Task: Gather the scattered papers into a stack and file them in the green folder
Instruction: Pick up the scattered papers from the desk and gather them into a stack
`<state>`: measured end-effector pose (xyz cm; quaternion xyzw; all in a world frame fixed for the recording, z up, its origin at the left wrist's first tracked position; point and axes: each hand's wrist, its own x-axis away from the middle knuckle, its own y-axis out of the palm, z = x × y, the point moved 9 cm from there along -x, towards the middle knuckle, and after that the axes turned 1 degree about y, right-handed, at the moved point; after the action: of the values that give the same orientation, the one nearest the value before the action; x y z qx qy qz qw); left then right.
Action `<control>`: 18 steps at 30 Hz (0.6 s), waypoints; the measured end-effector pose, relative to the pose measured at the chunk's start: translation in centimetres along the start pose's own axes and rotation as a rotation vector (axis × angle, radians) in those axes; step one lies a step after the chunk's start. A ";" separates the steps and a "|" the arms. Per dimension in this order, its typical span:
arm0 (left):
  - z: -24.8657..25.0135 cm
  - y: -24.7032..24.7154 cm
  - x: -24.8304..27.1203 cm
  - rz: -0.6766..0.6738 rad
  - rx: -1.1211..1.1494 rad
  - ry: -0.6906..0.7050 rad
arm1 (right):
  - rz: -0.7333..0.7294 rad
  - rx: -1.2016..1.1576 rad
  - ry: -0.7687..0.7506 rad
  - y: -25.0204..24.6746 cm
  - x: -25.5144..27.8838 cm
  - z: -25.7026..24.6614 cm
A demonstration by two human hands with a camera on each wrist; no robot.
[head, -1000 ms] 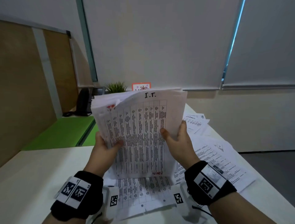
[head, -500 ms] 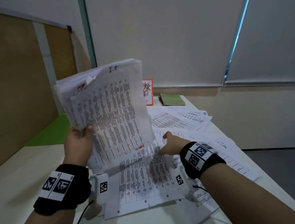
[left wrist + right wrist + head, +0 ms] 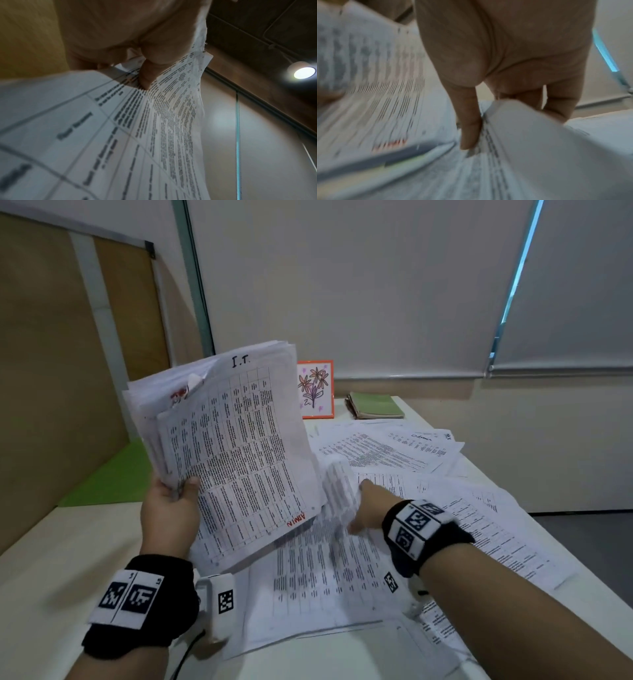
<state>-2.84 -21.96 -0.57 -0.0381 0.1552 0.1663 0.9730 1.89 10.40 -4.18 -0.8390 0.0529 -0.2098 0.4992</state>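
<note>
My left hand (image 3: pixel 171 510) grips the gathered stack (image 3: pixel 226 446) upright, so my right hand (image 3: pixel 368 508) can pinch a loose sheet (image 3: pixel 337 491) from the table (image 3: pixel 51 559); the green folder (image 3: pixel 375 404) lies far right.

I see dim, even indoor light; a ceiling lamp (image 3: pixel 304 72) glares at right. My wrist views blur badly with motion, edges warped.

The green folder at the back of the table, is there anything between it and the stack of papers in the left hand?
Nothing upright blocks the way. The stack, held up by the left hand, is raised above the table; only loose sheets lie flat between it and the closed green folder. The flower picture stands beside the folder.
</note>
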 end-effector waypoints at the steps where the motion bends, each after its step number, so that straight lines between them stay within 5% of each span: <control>1: 0.1 -0.1 0.0 0.000 -0.001 -0.002 | 0.041 -0.071 -0.024 -0.9 0.1 0.3; 11: 1.8 -0.6 0.5 0.092 -0.036 0.008 | 0.605 -0.914 -0.266 -10.8 2.6 5.7; 18: 3.3 -0.9 1.4 0.114 -0.116 0.013 | 0.705 -1.404 -0.506 -14.0 4.9 7.1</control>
<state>-0.29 -21.94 2.13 -0.0864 0.1534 0.2297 0.9572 7.54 21.69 6.41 -0.9118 0.3180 0.2363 -0.1082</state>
